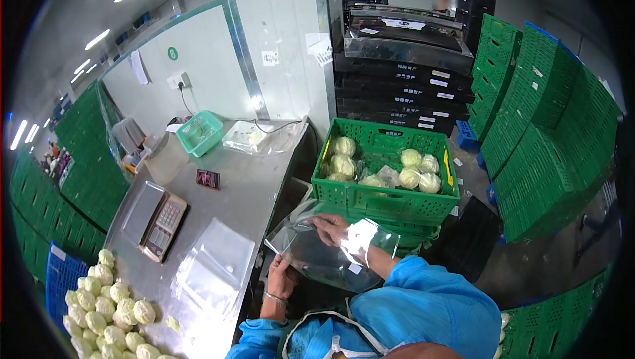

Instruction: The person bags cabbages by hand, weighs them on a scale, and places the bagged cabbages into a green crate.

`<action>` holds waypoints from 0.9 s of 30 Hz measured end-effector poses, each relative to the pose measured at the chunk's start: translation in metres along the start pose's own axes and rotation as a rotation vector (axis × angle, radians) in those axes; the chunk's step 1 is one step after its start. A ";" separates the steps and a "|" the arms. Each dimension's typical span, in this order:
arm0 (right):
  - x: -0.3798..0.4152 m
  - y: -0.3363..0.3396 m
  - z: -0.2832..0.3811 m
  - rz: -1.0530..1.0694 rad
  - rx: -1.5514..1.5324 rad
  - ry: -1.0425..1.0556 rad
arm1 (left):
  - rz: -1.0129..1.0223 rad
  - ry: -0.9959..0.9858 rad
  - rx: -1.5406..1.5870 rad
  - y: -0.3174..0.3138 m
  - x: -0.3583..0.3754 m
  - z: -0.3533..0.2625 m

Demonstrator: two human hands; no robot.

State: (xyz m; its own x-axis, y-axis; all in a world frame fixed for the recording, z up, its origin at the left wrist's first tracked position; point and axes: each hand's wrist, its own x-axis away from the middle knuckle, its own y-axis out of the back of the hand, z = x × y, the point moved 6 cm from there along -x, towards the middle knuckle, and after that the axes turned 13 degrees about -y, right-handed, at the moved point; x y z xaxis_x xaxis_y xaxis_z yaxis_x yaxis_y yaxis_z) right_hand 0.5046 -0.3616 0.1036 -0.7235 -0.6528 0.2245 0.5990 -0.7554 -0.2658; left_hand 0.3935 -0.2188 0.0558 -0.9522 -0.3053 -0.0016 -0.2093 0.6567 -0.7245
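Between my hands, in front of my body, is a clear plastic bag (331, 260) with a small white label. My left hand (281, 278) pinches the bag's left edge. The fingers of my right hand (333, 230) are bent at the bag's upper part, and the plastic lies over or around that hand and wrist. No cabbage shows in the bag. Just beyond it stands a green crate (383, 193) holding several wrapped cabbages (410, 158). A stack of flat clear bags (217, 260) lies on the metal table (245, 183) to the left.
Several bare cabbages (106, 309) are piled at the lower left, near a scale (159, 220). A phone (208, 179) and a green basket (200, 133) rest farther back. Black crates (403, 88) and green crates (549, 127) stand stacked behind and right. A distant person (442, 3) is behind the black crates.
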 end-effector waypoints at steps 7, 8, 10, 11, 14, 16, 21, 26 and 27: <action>-0.005 0.002 -0.005 0.003 -0.054 0.002 | -0.048 -0.057 -0.039 0.011 -0.002 0.000; -0.007 0.002 -0.006 -0.004 -0.071 0.001 | -0.041 -0.062 -0.056 0.011 -0.002 0.000; -0.009 0.003 -0.008 -0.024 -0.071 0.000 | -0.031 -0.073 -0.087 0.009 -0.003 -0.002; -0.011 0.004 -0.010 -0.039 -0.055 0.003 | -0.029 -0.077 -0.115 0.009 -0.002 -0.004; -0.013 0.005 -0.012 -0.056 -0.037 -0.002 | -0.036 -0.101 -0.183 0.005 -0.002 -0.010; -0.011 0.003 -0.008 -0.058 -0.035 -0.022 | -0.066 -0.132 -0.206 0.000 -0.001 -0.013; -0.014 0.000 -0.009 -0.057 -0.060 -0.019 | -0.104 -0.113 -0.224 -0.002 -0.001 -0.016; -0.017 0.003 -0.011 -0.119 0.039 -0.043 | -0.119 -0.107 -0.309 0.012 0.000 -0.018; -0.018 0.003 -0.013 -0.089 0.024 -0.021 | -0.131 -0.115 -0.326 0.013 0.001 -0.019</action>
State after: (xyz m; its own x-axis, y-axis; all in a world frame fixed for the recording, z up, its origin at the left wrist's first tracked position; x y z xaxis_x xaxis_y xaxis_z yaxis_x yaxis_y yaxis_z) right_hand 0.5147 -0.3510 0.0862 -0.7671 -0.5840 0.2656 0.5409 -0.8113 -0.2218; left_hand 0.3860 -0.1978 0.0597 -0.8851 -0.4651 -0.0142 -0.4056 0.7861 -0.4664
